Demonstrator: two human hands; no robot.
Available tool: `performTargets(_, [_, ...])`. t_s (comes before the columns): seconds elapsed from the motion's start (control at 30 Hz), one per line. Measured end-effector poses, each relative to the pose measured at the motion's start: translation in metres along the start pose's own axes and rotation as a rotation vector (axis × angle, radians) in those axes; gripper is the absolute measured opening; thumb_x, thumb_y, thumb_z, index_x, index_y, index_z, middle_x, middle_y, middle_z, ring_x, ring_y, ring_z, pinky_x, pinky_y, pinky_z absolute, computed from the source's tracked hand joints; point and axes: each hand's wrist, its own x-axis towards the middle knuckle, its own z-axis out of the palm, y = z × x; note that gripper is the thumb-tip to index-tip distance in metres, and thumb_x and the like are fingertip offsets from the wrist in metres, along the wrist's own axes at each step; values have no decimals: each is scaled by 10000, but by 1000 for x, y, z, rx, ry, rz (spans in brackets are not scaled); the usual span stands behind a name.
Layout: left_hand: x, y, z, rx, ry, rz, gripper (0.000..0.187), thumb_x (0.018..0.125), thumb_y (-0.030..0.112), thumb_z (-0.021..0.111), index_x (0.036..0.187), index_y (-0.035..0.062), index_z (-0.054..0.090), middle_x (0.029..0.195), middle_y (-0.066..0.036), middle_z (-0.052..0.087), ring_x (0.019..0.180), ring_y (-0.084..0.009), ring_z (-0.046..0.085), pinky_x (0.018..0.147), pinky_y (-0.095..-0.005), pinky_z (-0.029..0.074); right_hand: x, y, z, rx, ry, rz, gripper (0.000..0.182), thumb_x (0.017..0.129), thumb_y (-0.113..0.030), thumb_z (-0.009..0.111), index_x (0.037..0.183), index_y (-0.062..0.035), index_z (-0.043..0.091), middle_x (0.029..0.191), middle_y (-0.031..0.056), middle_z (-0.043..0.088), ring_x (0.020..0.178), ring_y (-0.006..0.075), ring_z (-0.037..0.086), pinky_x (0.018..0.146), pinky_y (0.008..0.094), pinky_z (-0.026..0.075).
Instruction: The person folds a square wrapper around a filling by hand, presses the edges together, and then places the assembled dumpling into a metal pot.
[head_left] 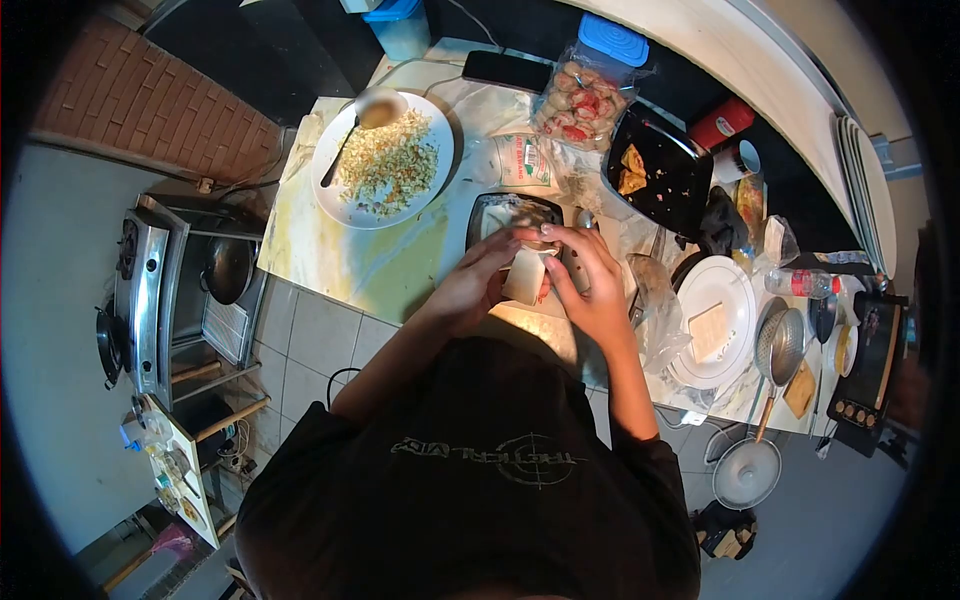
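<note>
To the left of my left hand (468,290), bare tabletop (375,268) leaves room to pass, up to the big plate (335,207). Just ahead of my grip, the black tray (473,222) blocks the way, a printed bag (525,160) behind it; beside my right hand (595,288), crumpled plastic (657,320) crowds me.

There were two hands, one left hand (470,285) and one right hand (590,278), and one pale wrap (525,280). Two large white plates bore food: a left plate (325,160) and a right plate (742,295), the latter with one square sheet (710,332). Black trays numbered two, a large tray (660,200) and a small tray (474,225). One clear bag (580,105) held many round pieces, too crowded to count.
</note>
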Motion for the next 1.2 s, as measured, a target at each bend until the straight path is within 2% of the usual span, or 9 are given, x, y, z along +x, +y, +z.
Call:
performTargets(0.13, [-2,3,4,-27,14,-17,329,1050,253,421,1312,69,499,1172,-95,596,1018,-198,632,877,-368,530,-2,1,-2,-12,5,-50,296,825,-34,683,1120,-29,655,1071,148,634,978,331,572,891,396,468])
performTargets(0.3, [-2,3,1,-3,35,-11,321,1053,267,418,1314,110,520,1208,-28,570,1078,-135,591,838,-306,523,-5,-4,-8,-318,-91,-272,275,815,-164,711,1080,-94,691,1187,112,584,1016,318,551,885,425,453])
performTargets(0.53, [-1,-1,-2,19,-14,16,325,1058,292,417,1315,122,521,1215,3,568,1082,-121,584,786,-276,510,-9,-5,-5,-529,-112,-287,310,814,-280,714,1073,-111,694,1224,99,566,1071,326,521,913,438,427])
performTargets(0.73, [-3,5,-3,-16,-6,17,332,1062,296,401,1286,84,523,1230,-53,571,1099,-156,582,890,-332,508,-12,-5,-12,-325,-35,-247,271,842,-235,689,1070,-89,686,1216,135,550,1074,339,516,921,445,420])
performTargets(0.8, [-4,9,-13,-24,10,23,403,1069,310,343,1319,30,490,1293,-120,547,1236,-220,522,1039,-420,437,-11,8,-10,-299,63,29,225,870,-204,656,1053,-76,684,1229,160,536,1107,348,504,937,435,412])
performTargets(0.83, [-5,13,-13,18,68,51,395,1069,281,345,1334,19,477,1286,-129,550,1244,-233,519,1058,-437,433,-9,12,-10,-405,-29,103,231,907,-252,614,1022,-70,698,1267,171,513,1185,365,461,988,468,369])
performTargets(0.93, [-8,15,-20,157,140,166,402,1069,261,347,1366,9,448,1306,-132,531,1255,-241,507,1078,-447,421,-17,35,3,-627,-174,-5,303,935,-330,570,992,-74,722,1331,167,478,1276,374,388,1041,522,297])
performTargets(0.97, [-10,17,-20,157,146,168,402,1069,261,347,1366,9,448,1306,-132,531,1255,-241,507,1078,-447,421,-18,40,8,-608,-214,2,379,940,-405,548,967,-78,739,1407,139,443,1339,377,323,1077,582,225])
performTargets(1.2, [-10,14,-25,176,182,187,427,1072,266,347,1402,0,404,1364,-113,478,1269,-248,493,1083,-438,415,-17,52,17,-697,-266,12,461,933,-490,535,958,-85,756,1487,79,398,1390,375,264,1114,624,164])
